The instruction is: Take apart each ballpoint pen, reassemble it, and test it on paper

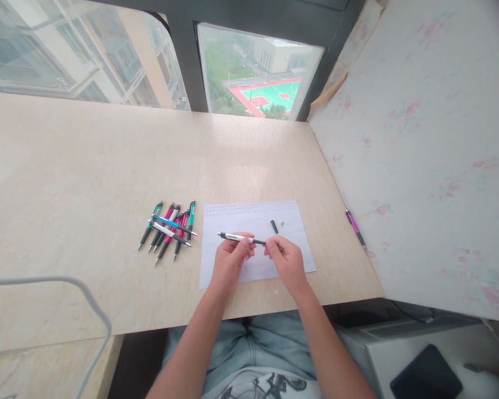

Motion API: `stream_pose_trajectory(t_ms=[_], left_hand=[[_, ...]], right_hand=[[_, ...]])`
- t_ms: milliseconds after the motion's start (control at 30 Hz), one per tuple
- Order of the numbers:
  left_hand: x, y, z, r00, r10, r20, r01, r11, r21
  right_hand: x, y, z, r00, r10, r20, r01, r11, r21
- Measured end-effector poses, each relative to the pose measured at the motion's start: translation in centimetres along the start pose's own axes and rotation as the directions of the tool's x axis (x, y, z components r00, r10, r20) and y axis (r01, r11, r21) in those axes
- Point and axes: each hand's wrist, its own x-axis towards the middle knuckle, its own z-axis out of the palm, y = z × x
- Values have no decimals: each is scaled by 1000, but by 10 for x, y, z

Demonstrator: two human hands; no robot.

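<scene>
Both my hands are over a white sheet of paper point(255, 221) on the beige tabletop point(87, 166). My left hand point(229, 260) pinches the white barrel of a pen point(233, 237) that lies level, pointing left. My right hand point(286, 257) is closed on the dark right end of the same pen. A small black pen part point(274, 226) and a tiny piece point(281, 224) beside it lie on the paper just beyond my right hand.
A pile of several pens point(169, 227) in pink, teal, blue and white lies left of the paper. A single pink pen point(355, 227) lies near the table's right edge by the papered wall. A white cable point(87, 299) loops at the left front. Windows sit behind the table.
</scene>
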Motion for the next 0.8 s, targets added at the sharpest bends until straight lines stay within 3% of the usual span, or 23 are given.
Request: stream_pose_trajectory(t_ms=[133, 267, 367, 800], left_hand=[[1, 0, -1, 999, 9, 36, -9, 1000, -20], [2, -3, -3, 999, -2, 44, 2, 1000, -3], [3, -5, -4, 999, -6, 38, 5, 1000, 5], [1, -1, -2, 999, -7, 36, 9, 999, -43]], right_hand=[[-3, 1, 2, 998, -14, -58, 16, 999, 44], [-2, 2, 1, 1000, 29, 13, -29, 999, 39], [-2, 3, 0, 999, 35, 1, -35, 999, -9], [1, 0, -7, 988, -138, -62, 137, 990, -31]])
